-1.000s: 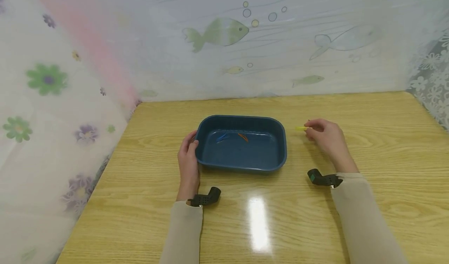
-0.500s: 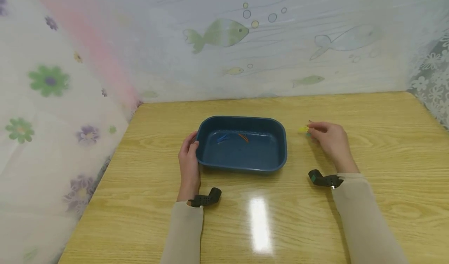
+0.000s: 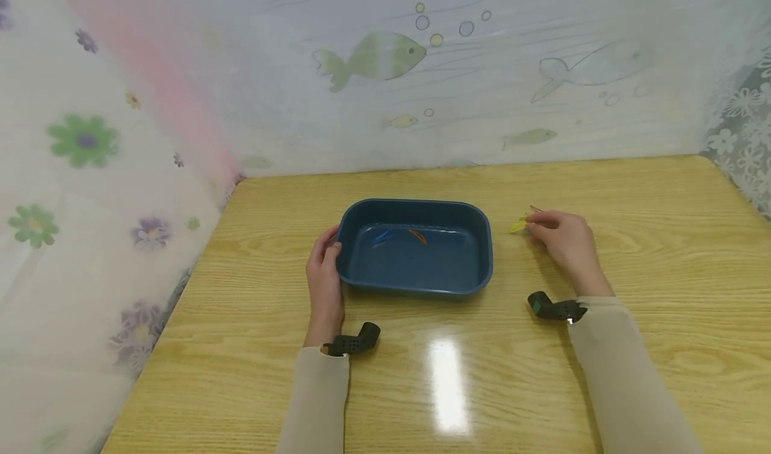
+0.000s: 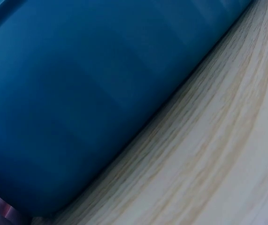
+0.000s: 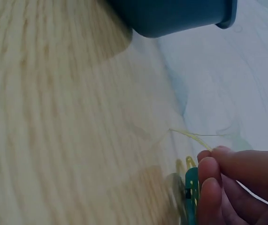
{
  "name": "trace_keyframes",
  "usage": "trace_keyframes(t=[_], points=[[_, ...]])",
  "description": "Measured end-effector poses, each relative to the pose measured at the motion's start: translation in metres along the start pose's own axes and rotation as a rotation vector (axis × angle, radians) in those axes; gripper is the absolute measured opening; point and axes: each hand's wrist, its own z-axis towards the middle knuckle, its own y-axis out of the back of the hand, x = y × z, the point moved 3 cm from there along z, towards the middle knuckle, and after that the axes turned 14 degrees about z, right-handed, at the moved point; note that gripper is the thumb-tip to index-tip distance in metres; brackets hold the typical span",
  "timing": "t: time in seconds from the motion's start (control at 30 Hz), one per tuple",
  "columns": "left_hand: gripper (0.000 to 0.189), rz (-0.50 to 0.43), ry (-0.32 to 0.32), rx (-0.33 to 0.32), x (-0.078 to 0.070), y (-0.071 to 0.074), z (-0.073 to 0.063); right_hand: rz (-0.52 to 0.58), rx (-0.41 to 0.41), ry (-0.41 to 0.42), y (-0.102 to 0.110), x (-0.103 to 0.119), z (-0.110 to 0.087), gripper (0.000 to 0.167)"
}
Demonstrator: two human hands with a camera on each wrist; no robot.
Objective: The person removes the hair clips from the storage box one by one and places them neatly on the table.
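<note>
My left hand grips the left end of a dark blue rectangular tub, thumb at the rim and fingers along the outer wall. Inside the tub lie a blue hair clip and an orange hair clip. Right of the tub, my right hand pinches a yellow hair clip between thumb and fingertips. The right wrist view shows this yellow clip with its thin tongue apart from its frame. Below it, a teal hair clip shows at the curled fingers, which partly hide it.
The tub stands on a wood-grain table, with a bright light reflection near the front. Behind the table hangs a pale sheet with fish drawings. A flowered sheet hangs along the left side.
The yellow clip has tilted in my right fingers, and its parts now show spread. The right hand shifted slightly right and down. My left hand and the tub stay in place.
</note>
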Motion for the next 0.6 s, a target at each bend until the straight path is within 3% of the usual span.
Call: trace_keyframes(t=[0.13, 0.43, 0.6], points=[[0.029, 0.01, -0.007, 0.002, 0.0, 0.0, 0.0, -0.095, -0.004, 0.023, -0.002, 0.002, -0.001, 0.027], [0.029, -0.007, -0.004, 0.001, -0.001, 0.0, 0.0, -0.262, -0.037, 0.162, -0.005, 0.012, -0.006, 0.021], [0.029, -0.01, -0.003, -0.002, -0.001, 0.0, 0.0, -0.307, -0.02, 0.149, -0.006, 0.01, -0.006, 0.02]])
